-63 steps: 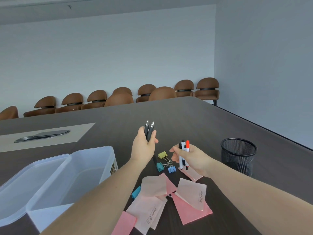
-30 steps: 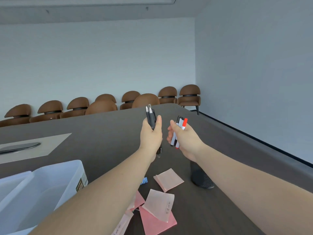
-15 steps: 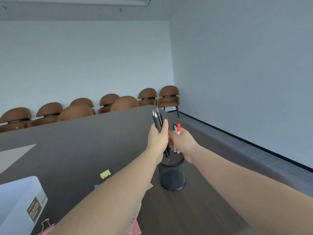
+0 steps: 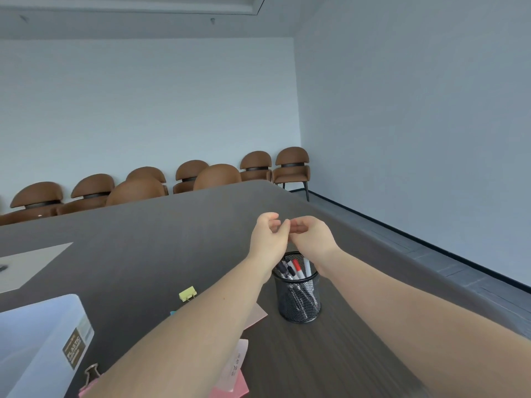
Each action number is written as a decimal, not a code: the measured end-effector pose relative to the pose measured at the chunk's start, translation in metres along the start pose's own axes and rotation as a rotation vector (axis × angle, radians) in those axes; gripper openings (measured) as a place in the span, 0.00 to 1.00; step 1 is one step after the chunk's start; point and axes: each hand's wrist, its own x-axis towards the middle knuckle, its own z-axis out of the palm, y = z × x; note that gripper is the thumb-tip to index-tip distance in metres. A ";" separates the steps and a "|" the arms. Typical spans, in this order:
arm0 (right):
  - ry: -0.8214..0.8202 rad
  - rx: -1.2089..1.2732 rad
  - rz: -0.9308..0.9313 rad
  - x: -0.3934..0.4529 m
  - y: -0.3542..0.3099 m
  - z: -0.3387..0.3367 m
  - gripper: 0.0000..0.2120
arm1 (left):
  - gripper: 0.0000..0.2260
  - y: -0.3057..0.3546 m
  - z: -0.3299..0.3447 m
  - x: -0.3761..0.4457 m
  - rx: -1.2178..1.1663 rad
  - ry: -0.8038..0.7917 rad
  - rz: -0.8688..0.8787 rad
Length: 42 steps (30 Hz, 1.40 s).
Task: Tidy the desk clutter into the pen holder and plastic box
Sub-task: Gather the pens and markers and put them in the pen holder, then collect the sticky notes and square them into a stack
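The black wire-mesh cylindrical pen holder point(image 4: 297, 294) is seen standing upright on the dark wood-grain desk point(image 4: 161, 234), and black pens point(image 4: 284, 272) together with white markers, one red-capped point(image 4: 296, 267), are lodged inside it, leaning against its rim. Just above the holder both hands are held empty: the left hand point(image 4: 268, 235) and the right hand point(image 4: 311, 235) are loosely curled with fingers relaxed, nothing being gripped, their fingertips almost touching each other. Outward from the holder, pale pink paper notes point(image 4: 257, 314) are partly hidden under the left forearm, a small yellow binder clip point(image 4: 187, 293) lies near them, and a bright pink note pad point(image 4: 230, 389) rests at the lower edge beside another clip point(image 4: 92, 370). The translucent white plastic box point(image 4: 40, 346) is placed well apart at the lower left. The pen step is judged done, while clips and notes are not yet stowed. The light holder could be tipped if it is brushed by a forearm swung back towards the clutter, and loose notes could be swept off the desk by the same careless sweep.
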 end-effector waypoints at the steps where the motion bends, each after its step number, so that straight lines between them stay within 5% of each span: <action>1: 0.003 -0.020 -0.010 0.000 -0.001 -0.001 0.15 | 0.17 0.001 -0.004 0.000 0.024 0.015 0.010; 7: -0.029 -0.197 -0.009 -0.007 -0.020 -0.004 0.09 | 0.11 0.007 -0.049 -0.008 0.253 0.143 -0.051; 11: -0.065 -0.333 -0.044 -0.023 -0.037 0.001 0.12 | 0.09 0.004 -0.087 -0.023 0.543 -0.017 -0.248; 18: -0.201 -0.683 -0.155 -0.053 -0.057 0.035 0.14 | 0.07 -0.019 -0.158 -0.062 0.670 -0.171 -0.467; 22: -0.227 -0.880 -0.207 -0.065 -0.053 0.063 0.13 | 0.13 -0.043 -0.195 -0.082 0.886 -0.207 -0.438; 27: -0.046 -1.195 -0.392 -0.077 -0.057 0.080 0.11 | 0.25 -0.066 -0.217 -0.095 0.973 -0.343 -0.480; 31: -0.058 -1.126 -0.575 -0.086 -0.066 0.094 0.12 | 0.30 -0.074 -0.222 -0.091 0.981 -0.363 -0.398; 36: -0.421 -1.033 -0.367 -0.093 -0.043 0.130 0.12 | 0.49 -0.081 -0.222 -0.094 1.013 -0.515 -0.414; 39: -0.563 -1.127 -0.195 -0.084 -0.015 0.142 0.13 | 0.47 -0.094 -0.221 -0.095 0.951 -0.565 -0.369; 42: -0.514 -1.066 -0.029 -0.072 0.003 0.143 0.16 | 0.39 -0.102 -0.225 -0.092 0.944 -0.472 -0.315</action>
